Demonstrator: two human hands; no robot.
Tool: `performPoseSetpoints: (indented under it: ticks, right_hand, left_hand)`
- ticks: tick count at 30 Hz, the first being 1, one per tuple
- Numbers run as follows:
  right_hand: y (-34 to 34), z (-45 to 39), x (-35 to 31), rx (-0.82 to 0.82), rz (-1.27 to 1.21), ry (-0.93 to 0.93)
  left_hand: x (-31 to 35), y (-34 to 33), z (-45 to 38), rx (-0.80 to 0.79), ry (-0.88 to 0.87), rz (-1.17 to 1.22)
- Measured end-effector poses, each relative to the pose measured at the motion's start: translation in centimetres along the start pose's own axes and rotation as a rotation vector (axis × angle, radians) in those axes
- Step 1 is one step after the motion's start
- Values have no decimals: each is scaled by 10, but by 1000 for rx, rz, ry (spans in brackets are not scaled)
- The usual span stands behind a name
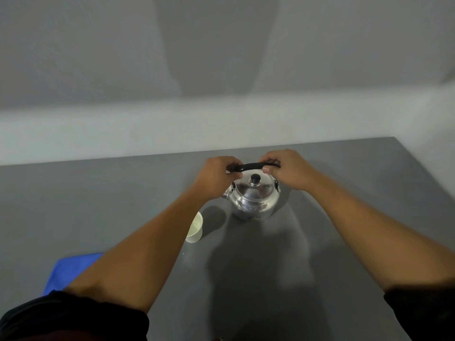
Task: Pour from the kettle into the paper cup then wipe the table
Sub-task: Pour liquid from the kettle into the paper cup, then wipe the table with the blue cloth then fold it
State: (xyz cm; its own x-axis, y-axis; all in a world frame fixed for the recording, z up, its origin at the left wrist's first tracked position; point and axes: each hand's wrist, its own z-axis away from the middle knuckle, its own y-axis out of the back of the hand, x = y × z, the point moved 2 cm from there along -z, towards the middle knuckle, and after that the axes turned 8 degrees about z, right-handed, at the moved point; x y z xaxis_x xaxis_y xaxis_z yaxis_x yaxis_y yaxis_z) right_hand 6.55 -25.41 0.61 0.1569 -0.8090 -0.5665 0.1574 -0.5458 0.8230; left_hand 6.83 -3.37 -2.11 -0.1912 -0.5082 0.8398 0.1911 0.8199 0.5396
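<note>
Your left hand (216, 175) and right hand (288, 171) grip the shiny steel kettle's (254, 200) black handle (253, 166); pouring into the near-left white paper cup (195, 227) and wiping both remain, by my judgement.

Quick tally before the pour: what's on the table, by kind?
Kettle: 1
Paper cup: 1
Blue cloth: 1
Total: 3
</note>
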Motion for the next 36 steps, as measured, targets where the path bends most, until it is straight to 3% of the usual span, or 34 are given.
performPoseSetpoints:
  ticks: [12,20,23,25,27,29,36]
  right_hand:
    - [0,4,-6,3,7,-17]
    - [-8,32,-77,263,-25,171]
    - [-35,49,-130,235,-75,231]
    - [-106,66,-219,180,-120,306]
    - [-122,73,-235,165,-168,287]
    - [-179,80,-276,82,-233,262]
    - [-242,74,-266,-153,-220,26]
  left_hand:
    - [2,8,13,25,43,46]
    - [2,77,90,224,-85,39]
    - [-15,117,135,294,-9,-9]
    - [-65,185,211,334,79,-63]
    - [-81,189,225,336,122,-62]
    - [-119,216,265,326,210,-59]
    - [-166,203,272,219,406,-71]
